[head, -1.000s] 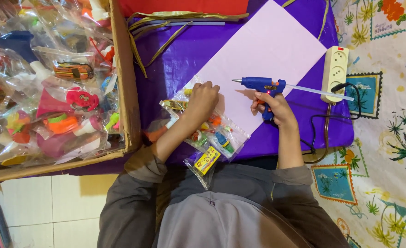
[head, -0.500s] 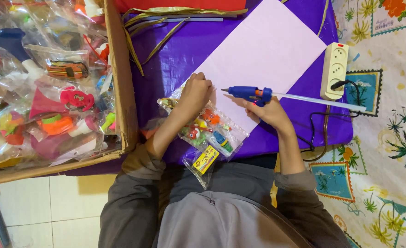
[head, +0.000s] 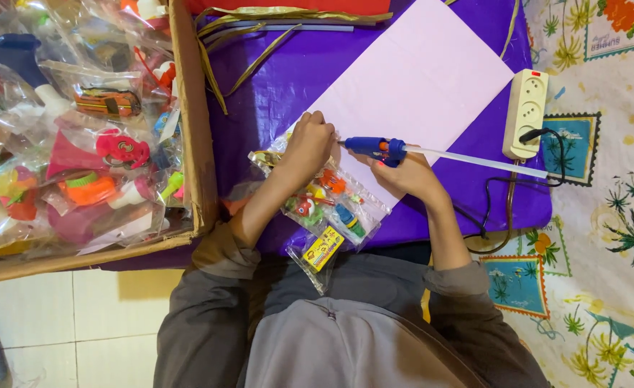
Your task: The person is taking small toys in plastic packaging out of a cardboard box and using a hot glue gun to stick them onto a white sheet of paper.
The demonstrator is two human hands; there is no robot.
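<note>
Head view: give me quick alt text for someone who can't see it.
Seen from above, a person's right hand holds a blue glue gun with its nozzle at the edge of a pale pink sheet, while the left hand presses a clear bag of small toys on a purple table cover. A cardboard box of bagged toys sits alongside.

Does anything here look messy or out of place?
Nothing looks spilled or broken. The pink sheet lies askew on the purple cover, and gold strips sprawl loosely off its top edge. The cardboard box of bagged toys is crammed full.
</note>
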